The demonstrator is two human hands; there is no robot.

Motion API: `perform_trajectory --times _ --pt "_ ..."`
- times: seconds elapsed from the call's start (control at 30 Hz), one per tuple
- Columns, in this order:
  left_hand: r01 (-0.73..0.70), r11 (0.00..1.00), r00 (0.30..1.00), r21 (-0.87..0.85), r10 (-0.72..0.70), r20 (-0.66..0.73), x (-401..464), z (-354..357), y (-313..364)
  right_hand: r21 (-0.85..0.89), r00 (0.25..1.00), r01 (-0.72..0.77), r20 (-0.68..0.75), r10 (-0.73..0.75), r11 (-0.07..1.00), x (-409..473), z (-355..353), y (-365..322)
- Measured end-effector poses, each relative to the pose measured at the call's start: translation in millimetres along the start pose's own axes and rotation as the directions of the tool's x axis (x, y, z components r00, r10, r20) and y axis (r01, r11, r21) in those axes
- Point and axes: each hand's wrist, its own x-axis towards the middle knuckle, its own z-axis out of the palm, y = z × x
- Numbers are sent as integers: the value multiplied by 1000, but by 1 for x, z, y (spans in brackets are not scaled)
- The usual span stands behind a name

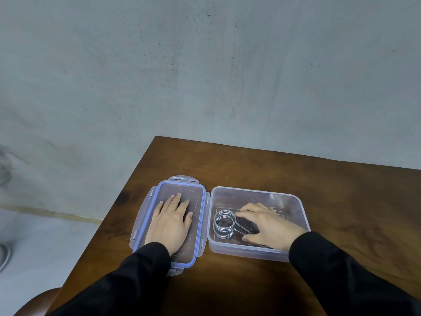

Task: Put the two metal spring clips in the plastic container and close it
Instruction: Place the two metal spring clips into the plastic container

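Head view. We see a brown wooden tabletop [262, 165] set against a grey wall [205, 65], carrying a clear plastic container [291, 199] on the right and its separate lid [200, 224], edged with a blue seal and four latch flaps, lying flat just beside it on the left. The left hand [170, 222], in a black sleeve [127, 277], rests palm down on the lid with its fingers extended and slightly spread; it grips nothing. The right hand [266, 224] reaches down inside the container, its fingers curled over the dark handles of a metal spring clip [224, 224], whose bright coiled wire rings stand free just left of the fingertips and lie near the container's left wall. We cannot tell whether the hand clasps the handles firmly or only rests on them. More metal shows beneath the palm near the front wall, but we cannot tell whether it belongs to a second clip. The container stands open, lid off.
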Motion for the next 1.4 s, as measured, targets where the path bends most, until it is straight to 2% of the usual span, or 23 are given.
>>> perform_trajectory --times 0.17,0.4,0.87,1.4 --pt "1 1000 1000 1 -1 -2 1 1 0 80 999 -40 -13 41 996 2 -1 -2" --pt "2 1000 1000 -2 -2 -8 0 0 0 99 999 -43 -9 44 994 13 -3 -12" --pt "-1 1000 1000 -8 1 -16 1 1 0 -4 1000 -18 16 18 1000 18 -10 -25" --pt "-2 1000 1000 -1 2 -5 1 1 0 -28 998 -34 50 35 999 13 -11 -29"
